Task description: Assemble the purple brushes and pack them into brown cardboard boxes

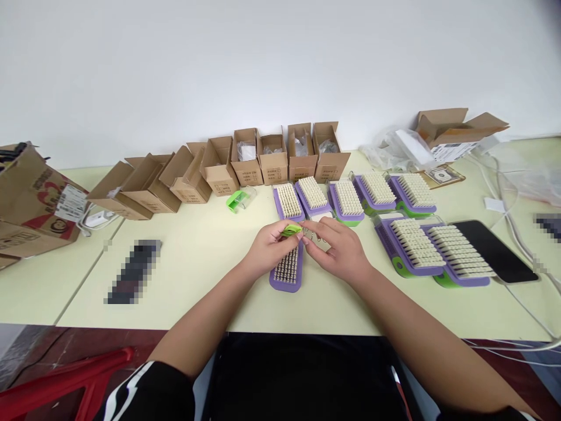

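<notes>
My left hand [265,250] is closed on a small bright green plastic part [291,230], pinched between thumb and fingers. My right hand [336,248] meets it from the right, thumb and fingertips together at the green part's edge. A thin, shiny bit shows at those fingertips, too small to name. Right below both hands, a purple brush [286,285] with rows of pale-tipped tufts lies on the table, partly covered by my left hand. Beyond the hands stand more purple and green brushes [346,199] with cream bristles facing up.
Several open cardboard boxes [221,178] line the wall side. Further left are a green and clear plastic piece [240,200], a pixelated dark object [134,272] and a large carton [37,202]. On the right lie a black tablet-like slab [497,251], cables and plastic bags.
</notes>
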`<state>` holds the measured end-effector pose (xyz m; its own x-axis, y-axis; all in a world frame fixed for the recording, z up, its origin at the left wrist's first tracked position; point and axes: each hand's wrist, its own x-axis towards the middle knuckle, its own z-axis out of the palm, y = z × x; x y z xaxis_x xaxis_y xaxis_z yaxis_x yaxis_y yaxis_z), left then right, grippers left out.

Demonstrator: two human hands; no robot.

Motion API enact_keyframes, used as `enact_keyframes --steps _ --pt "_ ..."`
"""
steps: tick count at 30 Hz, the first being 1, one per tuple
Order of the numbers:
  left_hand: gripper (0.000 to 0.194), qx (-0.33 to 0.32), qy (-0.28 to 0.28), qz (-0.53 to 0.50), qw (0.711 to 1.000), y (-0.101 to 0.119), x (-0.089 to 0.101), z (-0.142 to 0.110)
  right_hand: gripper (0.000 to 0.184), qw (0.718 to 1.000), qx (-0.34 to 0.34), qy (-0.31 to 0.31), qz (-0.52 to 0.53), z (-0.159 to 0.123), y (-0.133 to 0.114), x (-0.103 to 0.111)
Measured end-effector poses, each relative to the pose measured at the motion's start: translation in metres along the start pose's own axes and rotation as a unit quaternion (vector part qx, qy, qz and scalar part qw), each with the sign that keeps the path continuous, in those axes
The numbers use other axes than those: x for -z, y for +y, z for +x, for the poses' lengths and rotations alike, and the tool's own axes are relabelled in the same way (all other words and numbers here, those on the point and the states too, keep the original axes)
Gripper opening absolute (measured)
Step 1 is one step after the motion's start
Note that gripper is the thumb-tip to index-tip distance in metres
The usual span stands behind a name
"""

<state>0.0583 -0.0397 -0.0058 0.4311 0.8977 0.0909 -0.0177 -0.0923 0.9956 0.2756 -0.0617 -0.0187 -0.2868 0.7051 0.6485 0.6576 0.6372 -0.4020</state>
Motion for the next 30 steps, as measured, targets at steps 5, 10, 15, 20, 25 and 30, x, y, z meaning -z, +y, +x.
enact_keyframes --steps 5,10,15,20,25,30 --pt "0.015 -0.022 0.049 0.044 0.998 -0.004 -0.005 -0.001 0.024 0.998 -0.008 0.024 -0.050 -0.001 -0.003 -0.007" --pt "0.007 -0.053 0.103 0.113 0.987 -0.001 -0.014 -0.004 0.023 0.995 -0.005 0.041 -0.095 -0.002 -0.004 -0.011" --pt "0.004 -0.066 0.127 0.150 0.978 0.004 -0.021 -0.008 0.017 0.993 -0.013 0.053 -0.107 -0.003 -0.007 -0.011" --pt "0.005 -0.062 0.104 0.164 0.979 0.001 -0.022 -0.009 0.012 0.995 -0.018 0.041 -0.085 -0.003 -0.008 -0.009" --pt "0.015 -0.045 0.066 0.131 0.988 0.000 -0.019 -0.007 0.010 0.996 -0.022 0.030 -0.077 -0.003 -0.008 -0.007" --pt "0.025 -0.039 0.068 0.067 0.995 0.005 -0.017 -0.006 0.013 0.998 -0.003 0.025 -0.062 -0.003 -0.011 -0.006"
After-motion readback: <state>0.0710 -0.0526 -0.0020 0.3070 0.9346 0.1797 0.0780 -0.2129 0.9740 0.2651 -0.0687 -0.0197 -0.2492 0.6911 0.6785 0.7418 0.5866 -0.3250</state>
